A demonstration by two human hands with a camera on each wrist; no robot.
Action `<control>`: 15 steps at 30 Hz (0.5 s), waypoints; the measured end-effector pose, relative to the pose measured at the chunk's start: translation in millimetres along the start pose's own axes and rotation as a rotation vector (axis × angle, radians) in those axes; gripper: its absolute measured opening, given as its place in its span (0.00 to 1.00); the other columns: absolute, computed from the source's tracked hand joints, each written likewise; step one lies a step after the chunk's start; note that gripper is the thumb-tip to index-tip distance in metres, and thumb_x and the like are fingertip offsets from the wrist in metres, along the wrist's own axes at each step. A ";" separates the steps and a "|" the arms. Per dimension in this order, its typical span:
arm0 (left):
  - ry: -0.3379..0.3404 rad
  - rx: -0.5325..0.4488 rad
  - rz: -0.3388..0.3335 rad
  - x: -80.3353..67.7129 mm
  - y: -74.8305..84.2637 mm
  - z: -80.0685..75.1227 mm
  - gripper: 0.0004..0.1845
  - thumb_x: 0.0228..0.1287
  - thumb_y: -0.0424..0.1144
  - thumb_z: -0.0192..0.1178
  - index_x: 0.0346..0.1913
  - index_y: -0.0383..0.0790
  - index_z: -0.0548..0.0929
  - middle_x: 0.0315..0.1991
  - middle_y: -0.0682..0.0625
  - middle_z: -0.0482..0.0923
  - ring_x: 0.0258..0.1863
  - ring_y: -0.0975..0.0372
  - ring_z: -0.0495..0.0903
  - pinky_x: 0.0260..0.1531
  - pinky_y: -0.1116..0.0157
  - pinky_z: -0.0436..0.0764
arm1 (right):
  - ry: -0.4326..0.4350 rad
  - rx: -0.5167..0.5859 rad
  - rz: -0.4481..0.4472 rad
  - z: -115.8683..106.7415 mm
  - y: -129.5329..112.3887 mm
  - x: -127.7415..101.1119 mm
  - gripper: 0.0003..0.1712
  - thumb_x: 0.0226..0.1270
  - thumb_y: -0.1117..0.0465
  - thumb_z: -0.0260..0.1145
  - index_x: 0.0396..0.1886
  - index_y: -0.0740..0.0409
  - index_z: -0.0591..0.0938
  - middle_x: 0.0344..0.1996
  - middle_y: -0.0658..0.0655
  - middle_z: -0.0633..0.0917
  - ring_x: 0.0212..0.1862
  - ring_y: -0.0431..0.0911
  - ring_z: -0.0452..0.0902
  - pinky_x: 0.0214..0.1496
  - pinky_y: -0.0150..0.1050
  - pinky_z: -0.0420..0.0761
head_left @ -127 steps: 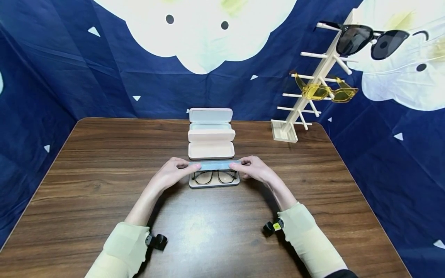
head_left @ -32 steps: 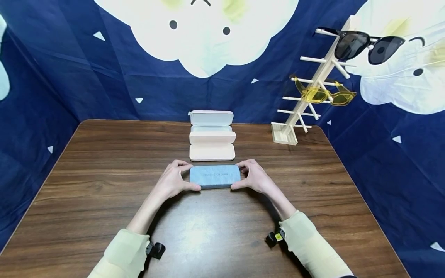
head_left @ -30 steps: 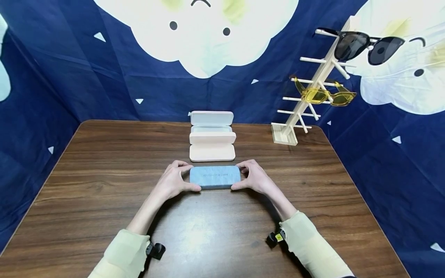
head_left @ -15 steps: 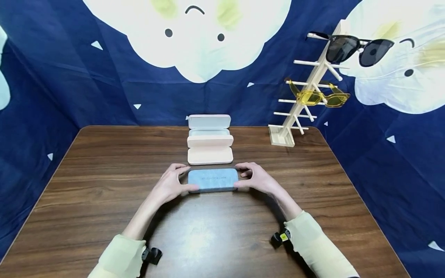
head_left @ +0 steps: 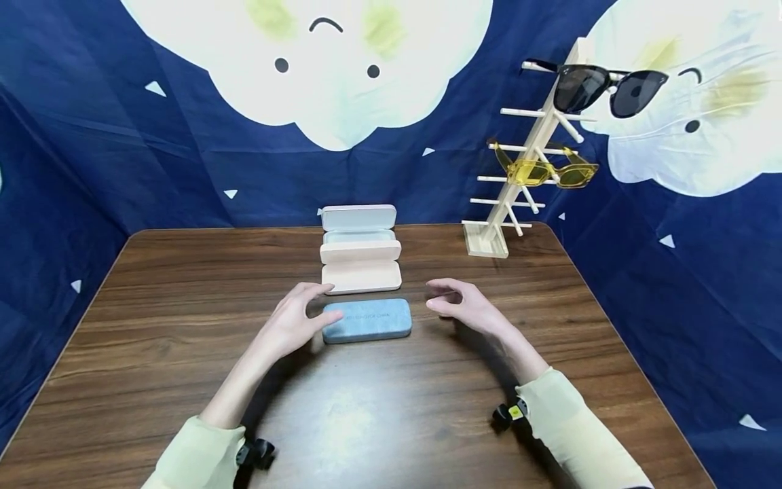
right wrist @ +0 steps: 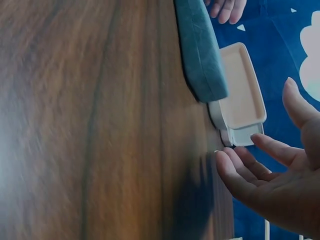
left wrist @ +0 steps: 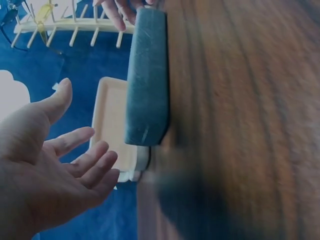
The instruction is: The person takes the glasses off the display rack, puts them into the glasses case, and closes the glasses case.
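Note:
A blue glasses case (head_left: 369, 326) lies closed on the wooden table, faint lettering on its lid; its inside is hidden. My left hand (head_left: 293, 326) hovers at its left end with fingers loosely spread, the thumb overlapping the lid in the head view. The left wrist view shows that hand (left wrist: 55, 160) apart from the case (left wrist: 147, 80), palm facing it. To the right of the case, a short gap away, my right hand (head_left: 467, 305) is raised with relaxed fingers and holds nothing. In the right wrist view its fingers (right wrist: 240, 170) are separate from the case (right wrist: 202, 55).
Behind the blue case stand a pink glasses case (head_left: 362, 278) and a pale case (head_left: 359, 218), both with lids up. A wooden display stand (head_left: 489, 238) at the back right carries black sunglasses (head_left: 580, 88) and yellow sunglasses (head_left: 530, 173). Dark blue cloth (head_left: 183, 183) borders the table (head_left: 153, 326).
The blue case, open with eyeglasses inside at first, was closed by both hands. Both hands have since let go; the right moved off rightward, the left drew slightly away from the end.

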State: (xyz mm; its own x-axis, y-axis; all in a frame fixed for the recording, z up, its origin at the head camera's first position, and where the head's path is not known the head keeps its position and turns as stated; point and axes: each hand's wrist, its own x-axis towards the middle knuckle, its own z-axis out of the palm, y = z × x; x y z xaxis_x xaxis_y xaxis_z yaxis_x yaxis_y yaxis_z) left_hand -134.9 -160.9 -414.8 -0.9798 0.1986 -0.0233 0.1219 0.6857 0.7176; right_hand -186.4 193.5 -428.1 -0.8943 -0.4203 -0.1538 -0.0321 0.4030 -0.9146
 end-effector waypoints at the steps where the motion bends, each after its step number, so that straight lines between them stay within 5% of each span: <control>1: 0.005 -0.003 0.010 1.1 2.3 0.4 0.36 0.68 0.58 0.66 0.72 0.44 0.74 0.69 0.42 0.74 0.71 0.44 0.71 0.69 0.39 0.70 | 0.010 0.003 -0.002 -2.7 -0.8 -0.8 0.32 0.72 0.60 0.68 0.71 0.69 0.72 0.63 0.74 0.80 0.58 0.51 0.83 0.56 0.50 0.87; 8: 0.028 -0.029 0.066 9.9 20.4 4.5 0.35 0.68 0.58 0.66 0.72 0.45 0.74 0.67 0.44 0.77 0.66 0.48 0.76 0.65 0.43 0.74 | 0.079 0.069 -0.002 -20.8 -6.9 -6.8 0.30 0.76 0.59 0.65 0.71 0.69 0.72 0.68 0.74 0.76 0.63 0.65 0.79 0.61 0.57 0.84; 15: 0.056 -0.085 0.141 21.4 39.9 10.5 0.30 0.68 0.51 0.69 0.69 0.44 0.78 0.64 0.45 0.79 0.64 0.50 0.78 0.65 0.47 0.76 | 0.134 0.072 -0.031 -42.6 -12.1 -13.9 0.28 0.79 0.57 0.62 0.70 0.69 0.73 0.68 0.73 0.76 0.66 0.67 0.76 0.60 0.45 0.86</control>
State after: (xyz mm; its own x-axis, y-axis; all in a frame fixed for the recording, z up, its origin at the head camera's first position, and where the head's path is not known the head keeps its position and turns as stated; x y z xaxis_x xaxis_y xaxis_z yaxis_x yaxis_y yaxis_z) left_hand -149.4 -122.0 -393.9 -0.9616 0.2474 0.1187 0.2470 0.5916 0.7675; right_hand -192.6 229.0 -399.0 -0.9451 -0.3172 -0.0781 -0.0328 0.3302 -0.9434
